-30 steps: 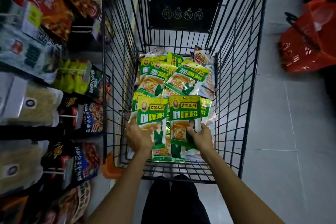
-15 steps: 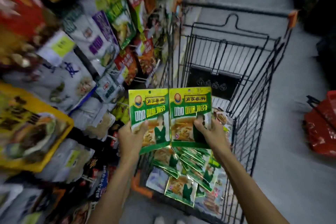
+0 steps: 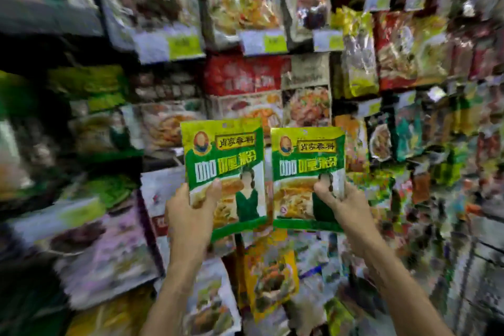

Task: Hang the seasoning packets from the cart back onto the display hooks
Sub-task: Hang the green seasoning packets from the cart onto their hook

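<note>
Facing the display wall (image 3: 245,76), I hold two green seasoning packets upright, side by side, edges nearly touching. My left hand (image 3: 191,215) grips the left curry-powder packet (image 3: 226,161) at its lower left corner, thumb across the front. My right hand (image 3: 343,204) pinches the right curry-powder packet (image 3: 308,169) at its lower right, thumb on the front. My fingers behind both packets are hidden. Motion blur smears the hanging goods all round. The price tags (image 3: 263,41) at 12 o'clock cannot be read, and I cannot make out any hooks. A yellow pouch (image 3: 270,281) hangs at 6 o'clock. Half a second ago the cart stood at 3 o'clock; it is out of view now, and both packets are raised against the display.
</note>
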Demonstrator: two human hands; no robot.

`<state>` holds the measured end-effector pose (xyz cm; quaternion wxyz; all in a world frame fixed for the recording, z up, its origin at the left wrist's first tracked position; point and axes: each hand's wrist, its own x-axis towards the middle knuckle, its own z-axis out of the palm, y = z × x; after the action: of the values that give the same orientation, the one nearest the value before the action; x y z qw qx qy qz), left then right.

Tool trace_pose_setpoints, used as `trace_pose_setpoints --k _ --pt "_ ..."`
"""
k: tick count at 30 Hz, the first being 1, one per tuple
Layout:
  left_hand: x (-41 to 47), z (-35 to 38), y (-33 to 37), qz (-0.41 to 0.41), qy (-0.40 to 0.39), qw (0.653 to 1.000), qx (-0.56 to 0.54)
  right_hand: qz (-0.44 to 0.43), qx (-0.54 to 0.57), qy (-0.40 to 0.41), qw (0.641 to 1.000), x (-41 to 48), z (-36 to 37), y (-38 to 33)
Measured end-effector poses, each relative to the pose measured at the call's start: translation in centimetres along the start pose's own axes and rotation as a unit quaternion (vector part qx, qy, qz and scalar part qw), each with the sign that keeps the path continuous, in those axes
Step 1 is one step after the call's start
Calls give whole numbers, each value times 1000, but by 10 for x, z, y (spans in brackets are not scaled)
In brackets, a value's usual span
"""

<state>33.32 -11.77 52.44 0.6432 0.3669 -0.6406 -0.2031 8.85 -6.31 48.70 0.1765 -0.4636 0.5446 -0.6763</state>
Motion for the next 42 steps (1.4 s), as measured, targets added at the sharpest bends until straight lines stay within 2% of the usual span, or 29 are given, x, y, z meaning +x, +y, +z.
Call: trace_pose_setpoints --k 2,4,8,13,17,21,31,35,42 --pt "30 -92 21 34 82 996 12 -49 22 -71 996 4 83 -56" --pt "41 -130 30 53 117 991 22 -84 55 -92 991 -2 117 -83" --pt "46 -149 34 56 117 991 35 -111 79 -100 986 -1 135 -90" --pt "62 -236 35 48 173 982 50 -122 130 -162 971 -13 216 -134" --pt "68 -271 30 43 196 977 67 -108 160 -190 963 -16 259 -144" --pt "75 -282 25 20 195 979 58 -92 154 -209 961 -8 278 -147" --pt "88 -263 23 29 205 977 38 -48 140 -209 967 24 282 -156" --pt "88 -248 27 68 240 966 63 -31 143 -219 965 30 283 -154" --pt "93 -243 27 59 206 974 75 -14 83 -185 979 51 307 -156"
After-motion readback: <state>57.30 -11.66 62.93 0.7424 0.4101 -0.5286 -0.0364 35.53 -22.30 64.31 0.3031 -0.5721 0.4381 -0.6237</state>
